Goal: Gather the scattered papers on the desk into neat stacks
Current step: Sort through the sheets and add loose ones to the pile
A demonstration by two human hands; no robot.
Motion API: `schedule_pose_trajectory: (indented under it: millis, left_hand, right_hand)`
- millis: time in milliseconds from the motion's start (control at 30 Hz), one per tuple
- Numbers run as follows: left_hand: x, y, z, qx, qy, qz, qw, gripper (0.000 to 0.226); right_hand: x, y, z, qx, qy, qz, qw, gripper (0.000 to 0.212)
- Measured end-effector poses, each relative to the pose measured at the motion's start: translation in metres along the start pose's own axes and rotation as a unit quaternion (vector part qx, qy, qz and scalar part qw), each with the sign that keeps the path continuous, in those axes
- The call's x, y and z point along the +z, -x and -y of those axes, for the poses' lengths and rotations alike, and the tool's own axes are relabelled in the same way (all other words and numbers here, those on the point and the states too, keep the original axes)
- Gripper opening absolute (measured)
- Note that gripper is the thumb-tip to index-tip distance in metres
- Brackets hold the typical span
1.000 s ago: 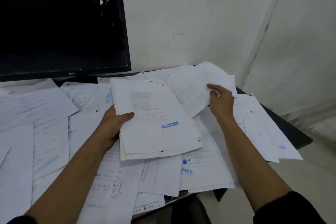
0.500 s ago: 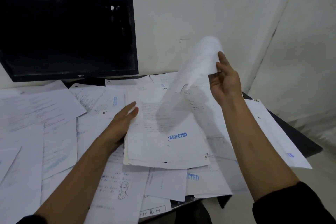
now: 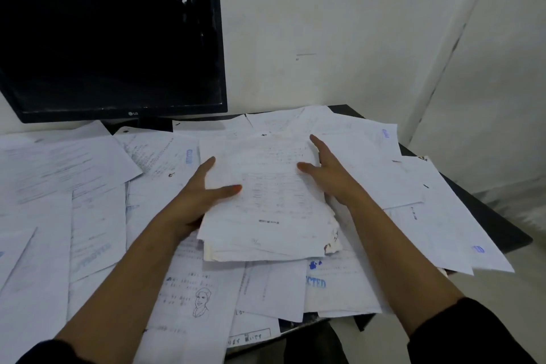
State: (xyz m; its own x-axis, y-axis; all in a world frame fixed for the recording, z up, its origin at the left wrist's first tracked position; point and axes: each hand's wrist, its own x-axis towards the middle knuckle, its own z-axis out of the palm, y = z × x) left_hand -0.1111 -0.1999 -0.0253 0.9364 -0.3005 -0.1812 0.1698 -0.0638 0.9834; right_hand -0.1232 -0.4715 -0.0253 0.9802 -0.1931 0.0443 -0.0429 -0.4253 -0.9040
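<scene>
White papers (image 3: 88,216) bore blue stamps (image 3: 315,282) (some blurred), black monitor (image 3: 112,47), dark desk (image 3: 496,227), off-white wall (image 3: 325,23), black sleeves (image 3: 472,334), one sheet had a face sketch (image 3: 201,301)

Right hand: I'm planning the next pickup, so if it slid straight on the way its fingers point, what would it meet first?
The right hand points up-left along the stack. Straight on lie loose papers at the desk's back, probably met first; the monitor sits left of that line.
</scene>
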Motion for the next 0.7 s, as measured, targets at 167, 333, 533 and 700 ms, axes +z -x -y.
schedule_pose_trajectory:
  millis: [167, 333, 533, 700]
  left_hand:
    - [-0.002, -0.007, 0.009, 0.024, 0.020, -0.028, 0.999, 0.088]
    - [-0.006, -0.013, 0.010, 0.046, 0.008, -0.043, 0.998, 0.085]
    - [-0.024, -0.013, 0.010, 0.049, -0.009, -0.064, 0.997, 0.087]
    - [-0.024, -0.014, 0.010, 0.051, -0.005, -0.070, 0.996, 0.085]
  right_hand:
    - [-0.016, -0.011, -0.016, 0.016, 0.084, -0.179, 0.980, 0.055]
    - [-0.040, 0.002, -0.035, 0.088, 0.322, -0.170, 0.927, 0.083]
    - [-0.023, 0.009, -0.040, 0.138, 0.406, -0.036, 0.903, 0.120]
    - [-0.018, 0.012, -0.027, 0.061, 0.378, -0.145, 0.912, 0.054]
